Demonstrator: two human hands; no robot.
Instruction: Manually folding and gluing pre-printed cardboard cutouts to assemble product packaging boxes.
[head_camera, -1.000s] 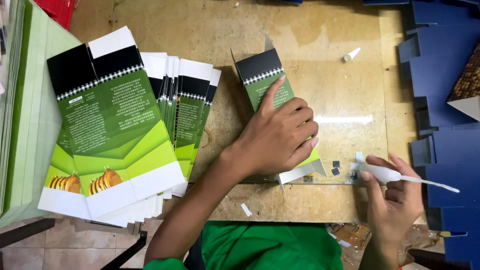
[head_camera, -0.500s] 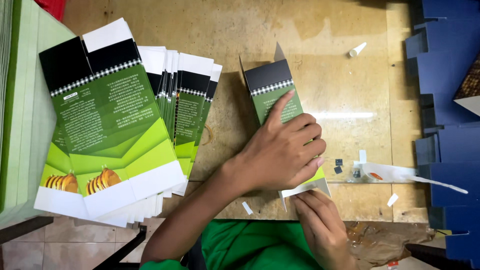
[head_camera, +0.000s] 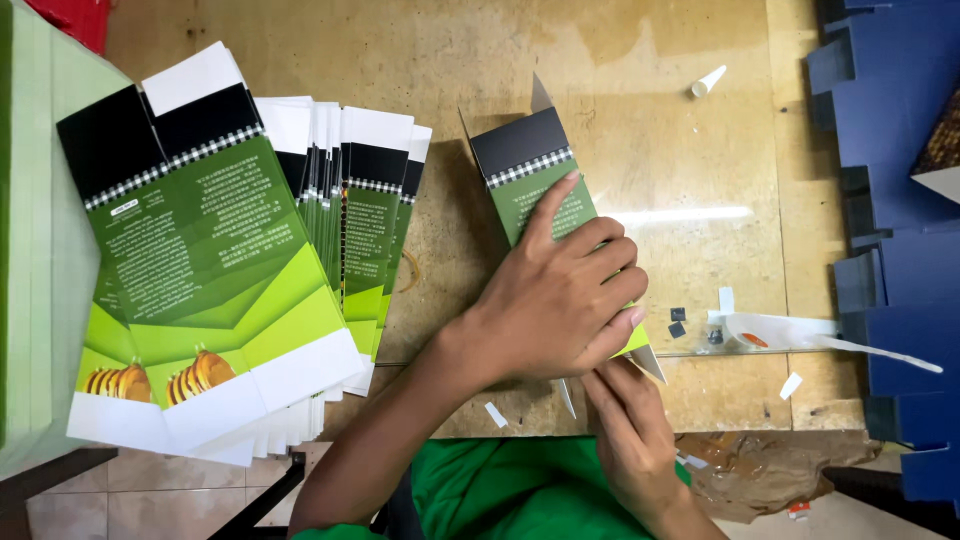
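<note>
A folded green carton (head_camera: 520, 150) with a black top band lies tilted on the wooden table (head_camera: 350, 60). My left hand (head_camera: 560, 300) presses down on its middle, index finger stretched along the green panel. The fingertips of my right hand (head_camera: 630, 430) come from below and pinch the white flap at the carton's near end, just under my left hand. A white glue applicator (head_camera: 790, 335) lies on the table to the right, with neither hand on it.
A fanned stack of flat green cartons (head_camera: 210, 260) covers the table's left side, beside pale green sheets (head_camera: 40, 250). Dark blue box parts (head_camera: 890, 150) line the right edge. A white cap (head_camera: 708, 82) lies far right, crumpled brown wrapping (head_camera: 760, 465) near my lap.
My right hand has laid the white applicator on the table and moved left to the carton's near flap. My left hand has stayed pressed on the carton.
</note>
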